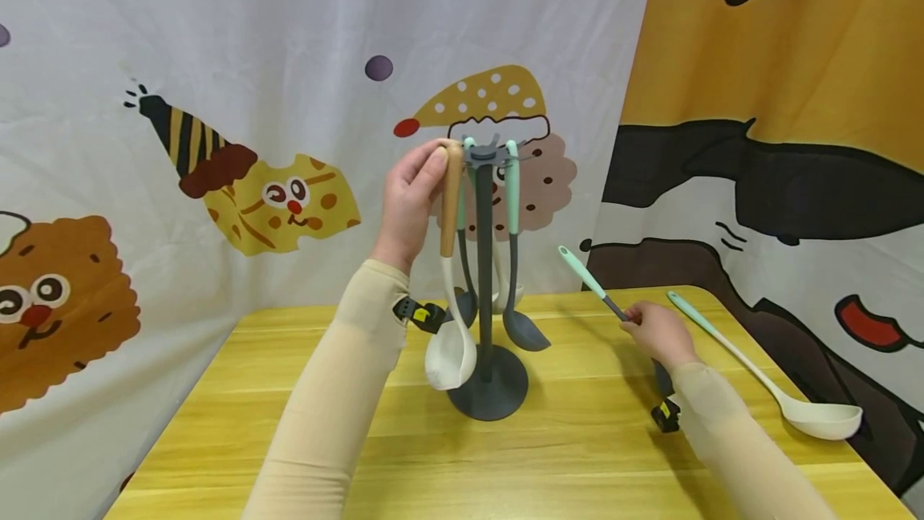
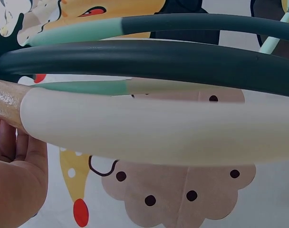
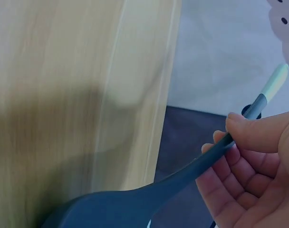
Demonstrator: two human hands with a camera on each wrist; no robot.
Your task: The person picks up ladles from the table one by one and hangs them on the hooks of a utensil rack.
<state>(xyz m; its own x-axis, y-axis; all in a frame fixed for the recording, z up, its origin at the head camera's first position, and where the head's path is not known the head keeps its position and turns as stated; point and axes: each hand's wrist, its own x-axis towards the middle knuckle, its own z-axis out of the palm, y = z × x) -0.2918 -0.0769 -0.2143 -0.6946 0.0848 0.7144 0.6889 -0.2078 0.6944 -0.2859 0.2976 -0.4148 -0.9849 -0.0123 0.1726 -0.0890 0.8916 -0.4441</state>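
At the top of a dark grey utensil stand, my left hand pinches the wooden handle of a white ladle, which hangs upright beside the post. In the left wrist view the fingers lie against the wood close to the white shaft. Over the table's right side my right hand grips a dark grey utensil with a mint handle end by its shaft. That utensil tilts, mint end up and away. Its broad dark head is cut off in the right wrist view, so I cannot tell its kind.
A dark grey ladle with a mint handle hangs on the stand's right, with other utensils behind the post. A white ladle with a mint handle lies along the wooden table's right edge. Printed curtains hang behind.
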